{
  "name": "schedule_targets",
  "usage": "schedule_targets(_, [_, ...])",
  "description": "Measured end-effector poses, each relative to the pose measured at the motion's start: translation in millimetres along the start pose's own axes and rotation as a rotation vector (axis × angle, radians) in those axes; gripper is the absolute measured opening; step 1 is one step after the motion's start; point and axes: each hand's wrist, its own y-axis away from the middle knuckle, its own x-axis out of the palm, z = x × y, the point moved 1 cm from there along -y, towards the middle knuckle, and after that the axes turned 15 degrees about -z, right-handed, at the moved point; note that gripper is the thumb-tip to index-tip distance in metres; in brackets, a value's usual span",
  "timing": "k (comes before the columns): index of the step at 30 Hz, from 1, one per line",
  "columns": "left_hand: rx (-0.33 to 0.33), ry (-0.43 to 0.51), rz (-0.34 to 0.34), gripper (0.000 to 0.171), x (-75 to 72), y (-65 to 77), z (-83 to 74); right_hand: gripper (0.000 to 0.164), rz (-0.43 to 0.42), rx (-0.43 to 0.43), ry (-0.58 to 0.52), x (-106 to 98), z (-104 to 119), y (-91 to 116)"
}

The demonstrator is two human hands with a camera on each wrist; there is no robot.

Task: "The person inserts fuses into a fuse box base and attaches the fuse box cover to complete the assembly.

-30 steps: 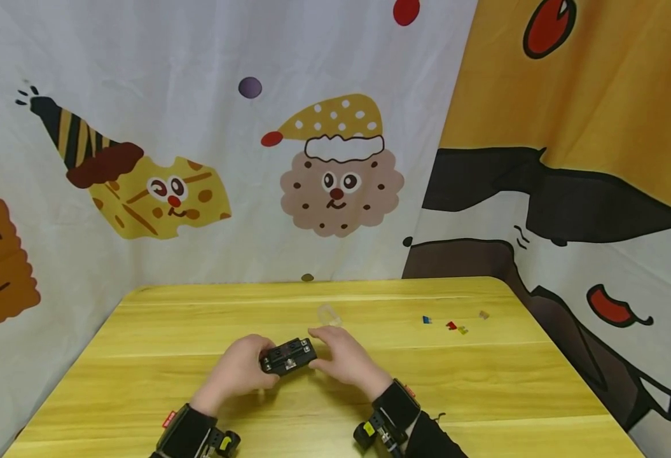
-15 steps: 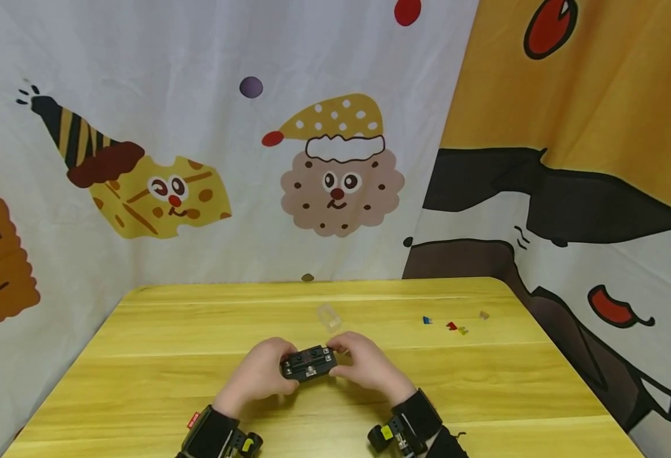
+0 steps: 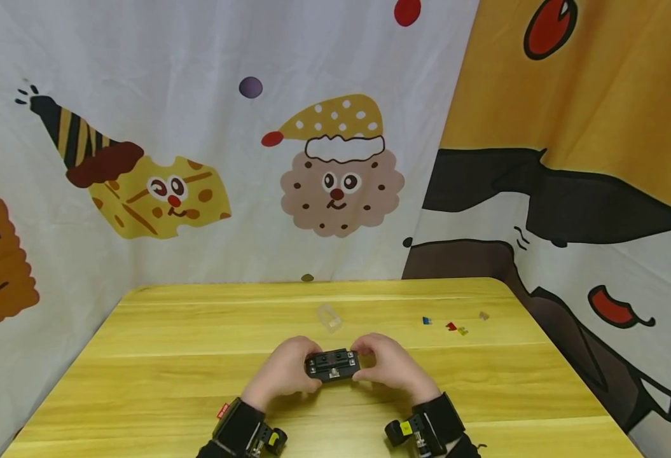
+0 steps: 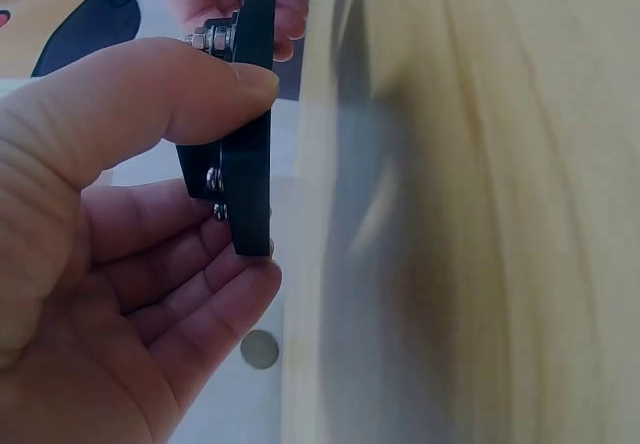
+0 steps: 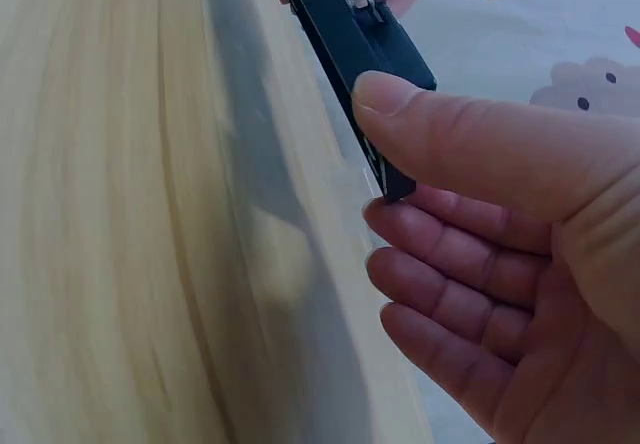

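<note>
Black block point(image 3: 332, 367) | pinched by left fingers point(image 4: 225, 314), right fingers point(image 5: 440, 239) | clear box-like piece point(image 3: 329, 318) beyond, contents unclear

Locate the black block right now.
The black block is at lower centre in the head view, gripped at its ends by the left hand and right hand, nearer the person than the clear plastic piece.

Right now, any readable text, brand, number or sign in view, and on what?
None can be read.
Red tag on the left wristband: pale marks, too small and blurred to read.
Black block: no legible marking.
Small coloured pieces: too small to tell.
Curtain: cartoon drawings, no words visible.
</note>
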Motion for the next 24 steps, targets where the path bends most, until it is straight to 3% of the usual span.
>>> schedule_targets(9, [0.042,-0.025,0.037,0.041,12.9,-4.5,-7.7,0.042,0.036,0.06,0.03,-4,-7,3])
schedule_targets(24, [0.094,-0.136,0.085,0.041,20.8,-9.3,-9.5,0.043,0.023,-0.011,0.138,-3,-5,6])
